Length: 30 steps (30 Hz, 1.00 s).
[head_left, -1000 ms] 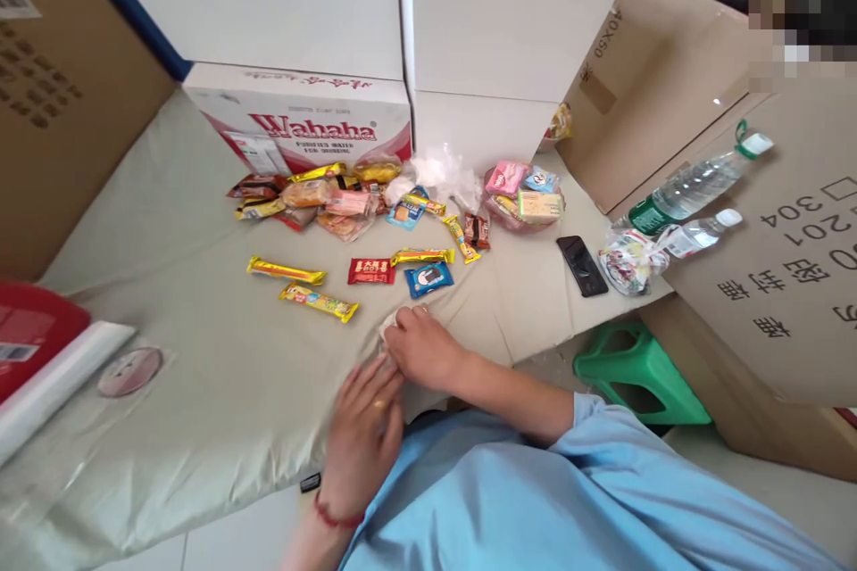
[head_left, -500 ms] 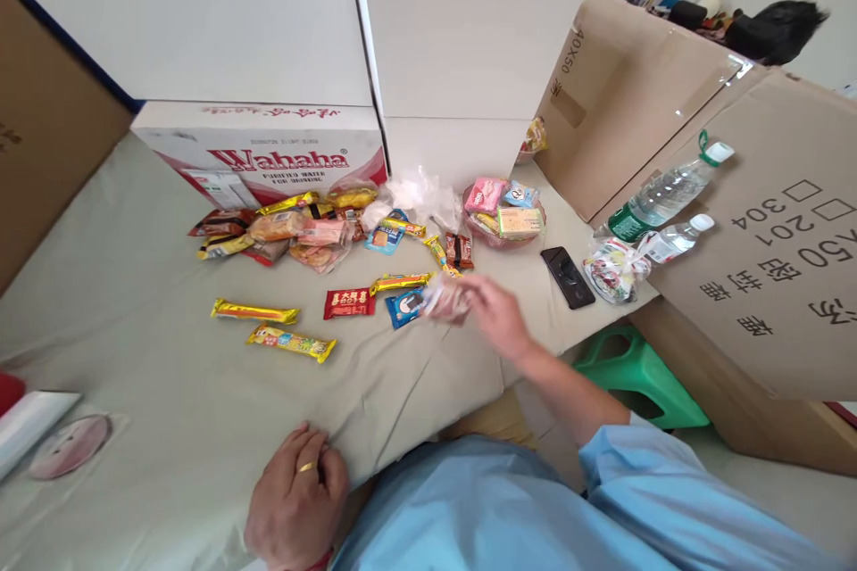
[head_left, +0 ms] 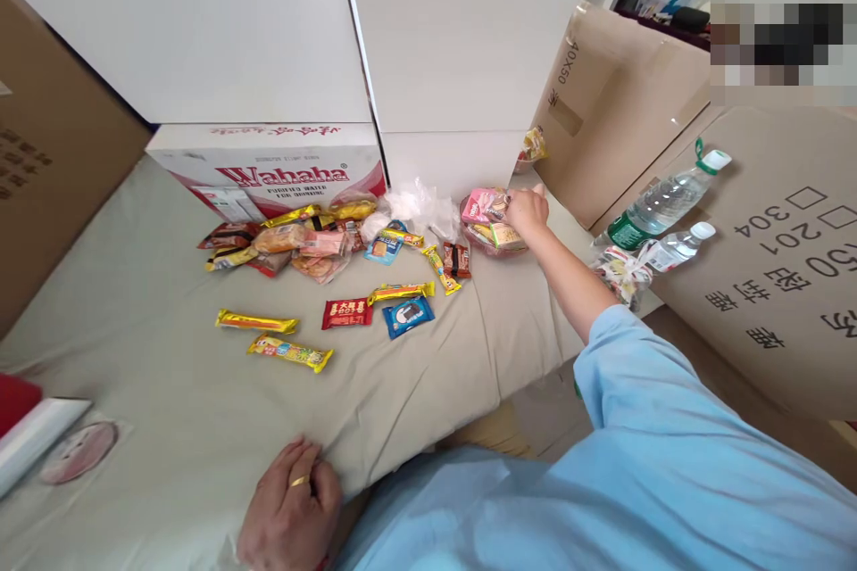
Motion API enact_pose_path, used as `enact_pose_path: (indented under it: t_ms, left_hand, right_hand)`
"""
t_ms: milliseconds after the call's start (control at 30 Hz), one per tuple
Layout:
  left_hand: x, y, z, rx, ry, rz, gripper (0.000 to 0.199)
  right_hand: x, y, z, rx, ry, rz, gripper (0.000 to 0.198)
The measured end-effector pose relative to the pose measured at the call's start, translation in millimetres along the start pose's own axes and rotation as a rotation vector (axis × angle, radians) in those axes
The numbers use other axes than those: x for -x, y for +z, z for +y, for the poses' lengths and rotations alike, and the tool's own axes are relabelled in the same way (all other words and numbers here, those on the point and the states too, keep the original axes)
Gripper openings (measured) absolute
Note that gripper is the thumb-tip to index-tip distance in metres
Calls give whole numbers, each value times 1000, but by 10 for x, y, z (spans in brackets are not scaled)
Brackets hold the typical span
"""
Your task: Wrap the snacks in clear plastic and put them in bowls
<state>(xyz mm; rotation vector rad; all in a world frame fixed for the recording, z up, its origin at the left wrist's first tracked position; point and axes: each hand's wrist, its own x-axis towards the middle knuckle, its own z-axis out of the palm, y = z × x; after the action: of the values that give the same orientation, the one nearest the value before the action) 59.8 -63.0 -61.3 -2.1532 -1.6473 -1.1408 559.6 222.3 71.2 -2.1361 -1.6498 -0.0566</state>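
My right hand is over a clear reddish bowl of packaged snacks, its fingers closed on a small brown snack packet, partly hidden by the fingers. Beside that packet, a pink snack packet lies in the bowl, along with a pale yellow-green packet. My left hand, wearing a ring, rests on the table's near edge with its fingers curled in; nothing shows in it. Nearest to it are two yellow snack sticks, a red packet and a blue packet.
Mixed snacks are heaped before a Wahaha carton. Crumpled clear plastic lies left of the bowl. White panels stand behind. At right are two water bottles, a tied bag and cardboard boxes.
My right hand has moved from beside the blue packet up and right to the bowl, carrying the brown packet. The blue packet is now uncovered, and my arm hides the phone. My left hand stays put.
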Motion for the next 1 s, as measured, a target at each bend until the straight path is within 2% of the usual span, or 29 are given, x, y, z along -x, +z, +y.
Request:
enact_pose_path:
  t_ms: [100, 200, 367, 500, 567, 667, 733, 833, 900, 1000]
  left_hand:
    - [-6, -9, 7, -1, 3, -8, 30]
    - [-21, -15, 11, -34, 44, 3, 30]
    - [-56, -24, 40, -78, 105, 25, 29]
    - [-73, -35, 67, -96, 124, 43, 29]
    - [-78, -36, 72, -98, 126, 46, 29]
    - [-86, -29, 67, -93, 126, 62, 29]
    - [-92, -20, 62, -97, 134, 82, 28]
    - [-96, -12, 62, -105, 144, 88, 27]
    - [-95, -15, 74, -103, 142, 83, 26]
    - [-94, -28, 107, -109, 127, 75, 26]
  right_hand:
    - [33, -8, 18, 85, 34, 19, 23]
    - [-50, -124, 135, 35, 72, 26, 26]
    - [-185, -338, 394, -107, 205, 198, 50]
    - [-112, -177, 338, -104, 251, 65, 57]
    - [-36, -1, 229, -107, 254, -19, 52]
    - [37, 200, 89, -111, 237, -55, 44]
    - [40, 225, 48, -121, 239, -57, 44]
    - [30, 104, 33, -133, 250, -60, 47]
    - [68, -37, 6, -131, 261, 13, 51]
    - [253, -234, -134, -131, 125, 344, 46]
